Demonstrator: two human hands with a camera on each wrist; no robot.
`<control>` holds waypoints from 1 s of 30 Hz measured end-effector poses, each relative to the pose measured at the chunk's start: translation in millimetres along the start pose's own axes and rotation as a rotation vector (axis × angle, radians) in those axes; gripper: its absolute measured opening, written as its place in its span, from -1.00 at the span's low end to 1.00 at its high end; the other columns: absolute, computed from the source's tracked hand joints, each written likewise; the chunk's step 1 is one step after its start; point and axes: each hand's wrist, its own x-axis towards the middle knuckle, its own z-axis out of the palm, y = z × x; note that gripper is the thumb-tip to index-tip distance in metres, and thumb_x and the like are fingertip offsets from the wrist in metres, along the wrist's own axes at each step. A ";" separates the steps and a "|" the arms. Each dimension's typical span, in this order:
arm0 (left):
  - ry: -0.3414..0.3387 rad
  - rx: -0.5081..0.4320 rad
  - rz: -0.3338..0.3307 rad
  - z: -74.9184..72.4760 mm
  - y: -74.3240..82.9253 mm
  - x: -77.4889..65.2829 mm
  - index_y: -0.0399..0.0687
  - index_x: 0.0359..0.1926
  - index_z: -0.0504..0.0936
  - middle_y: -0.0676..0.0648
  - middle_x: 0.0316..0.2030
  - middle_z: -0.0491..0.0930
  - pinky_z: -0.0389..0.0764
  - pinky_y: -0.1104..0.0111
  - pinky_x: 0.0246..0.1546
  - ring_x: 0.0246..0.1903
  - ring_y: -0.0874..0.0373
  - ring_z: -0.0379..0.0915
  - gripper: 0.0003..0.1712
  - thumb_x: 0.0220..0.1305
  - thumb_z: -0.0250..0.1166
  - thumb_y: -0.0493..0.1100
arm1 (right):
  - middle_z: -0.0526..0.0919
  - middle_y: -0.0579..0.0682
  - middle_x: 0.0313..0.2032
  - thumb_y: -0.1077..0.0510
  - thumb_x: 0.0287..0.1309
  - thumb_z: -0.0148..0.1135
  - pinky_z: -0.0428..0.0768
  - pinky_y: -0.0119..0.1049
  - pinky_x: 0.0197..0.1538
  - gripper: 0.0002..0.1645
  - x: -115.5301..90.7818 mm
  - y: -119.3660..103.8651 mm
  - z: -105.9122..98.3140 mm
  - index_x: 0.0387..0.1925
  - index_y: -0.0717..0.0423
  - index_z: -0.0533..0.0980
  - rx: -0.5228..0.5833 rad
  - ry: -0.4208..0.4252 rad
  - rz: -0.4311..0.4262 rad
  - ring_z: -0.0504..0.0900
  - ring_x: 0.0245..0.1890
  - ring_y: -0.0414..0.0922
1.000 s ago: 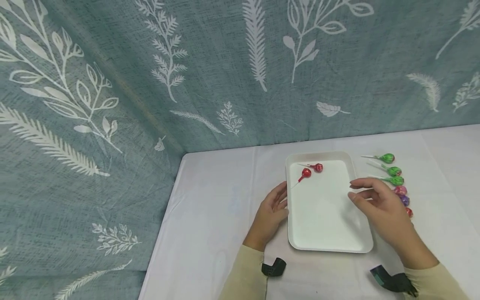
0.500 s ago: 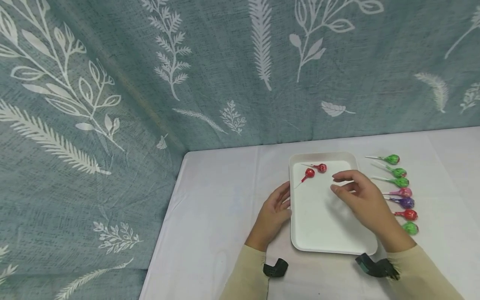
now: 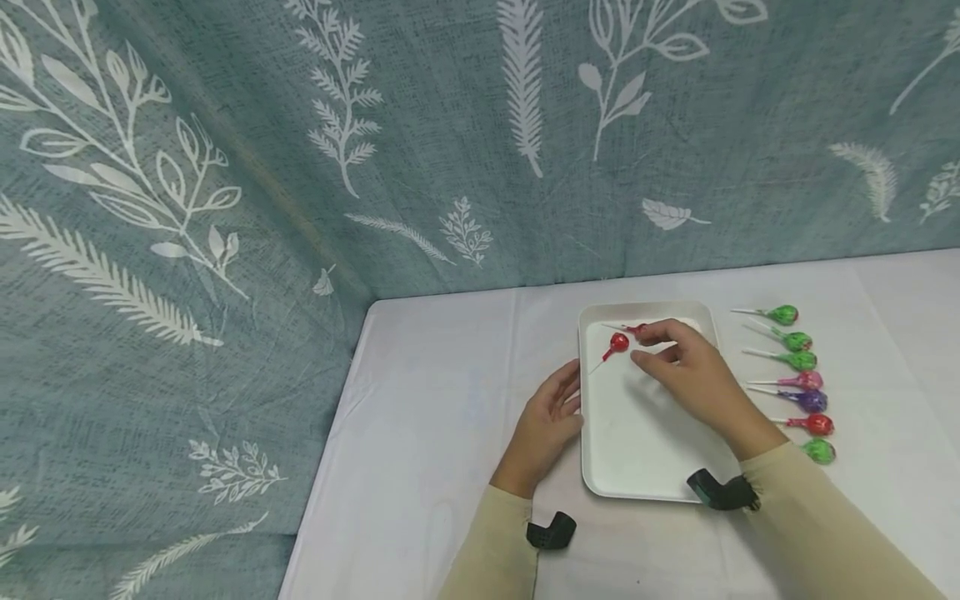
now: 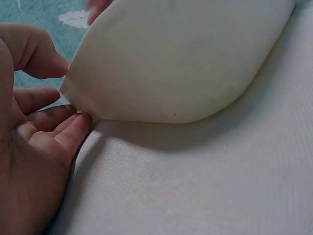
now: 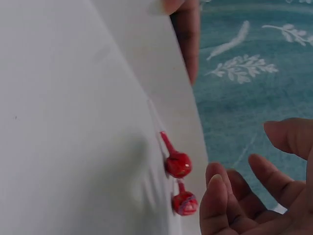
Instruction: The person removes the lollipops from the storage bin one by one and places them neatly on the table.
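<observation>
A white rectangular tray (image 3: 637, 454) lies on the table. Near its far left corner are two red-wrapped lollipops, the nearer lollipop (image 3: 618, 342) angled and the farther lollipop (image 3: 632, 328) partly covered by fingers in the head view. My left hand (image 3: 543, 425) rests against the tray's left side; in the left wrist view its relaxed fingers (image 4: 73, 129) touch the rim. Above the tray, beside the lollipops, hovers my right hand (image 3: 693, 375) with fingers loosely bent. The right wrist view shows nothing between those fingers and a gap to the red candy (image 5: 185, 203).
Right of the tray, several wrapped lollipops lie in a column: green (image 3: 783, 315), pink (image 3: 808, 380), purple (image 3: 812, 401) and red (image 3: 819, 425) among them. A patterned teal curtain (image 3: 450, 142) hangs behind and left of the white-covered table (image 3: 435, 400).
My right hand has moved left across the tray, from its right rim to the red lollipops. The left hand stays at the tray's side. More of the lollipop column is uncovered.
</observation>
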 end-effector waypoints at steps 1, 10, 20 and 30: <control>-0.001 0.001 -0.002 -0.2 0.6 0.0 -0.28 0.65 0.24 -0.20 0.57 0.34 0.53 0.24 0.39 0.46 -0.01 0.42 -0.09 0.24 0.09 -0.55 | 0.61 0.26 0.22 0.08 0.53 0.35 0.69 -0.25 -0.21 -0.50 2.9 1.1 1.9 0.31 0.29 0.55 0.000 -0.010 0.006 0.68 -0.07 0.08; -0.014 -0.024 -0.013 0.0 0.1 1.1 -0.29 0.66 0.22 -0.24 0.57 0.33 0.56 0.21 0.37 0.45 -0.03 0.43 -0.07 0.24 0.11 -0.54 | 0.52 0.29 0.23 0.13 0.46 0.39 0.69 -0.26 -0.28 -0.48 19.8 8.0 12.5 0.30 0.30 0.52 0.012 -0.053 0.013 0.62 -0.13 0.06; -0.026 -0.030 0.003 -2.0 0.2 1.4 -0.34 0.66 0.20 -0.26 0.57 0.32 0.55 0.20 0.39 0.46 -0.08 0.42 -0.08 0.22 0.09 -0.52 | 0.55 0.24 0.14 0.35 0.39 0.38 0.65 -0.16 -0.06 -0.54 31.3 22.6 24.3 0.26 0.30 0.53 -0.022 -0.156 -0.054 0.62 -0.03 0.11; -0.020 -0.033 -0.009 -1.9 0.5 0.9 -0.32 0.66 0.22 -0.26 0.57 0.32 0.53 0.21 0.40 0.47 -0.09 0.40 -0.08 0.23 0.11 -0.52 | 0.66 0.11 -0.11 0.38 0.32 0.39 0.59 -0.03 -0.01 -0.78 31.4 24.8 28.8 -0.03 0.20 0.64 -0.129 -0.158 -0.050 0.59 -0.13 0.05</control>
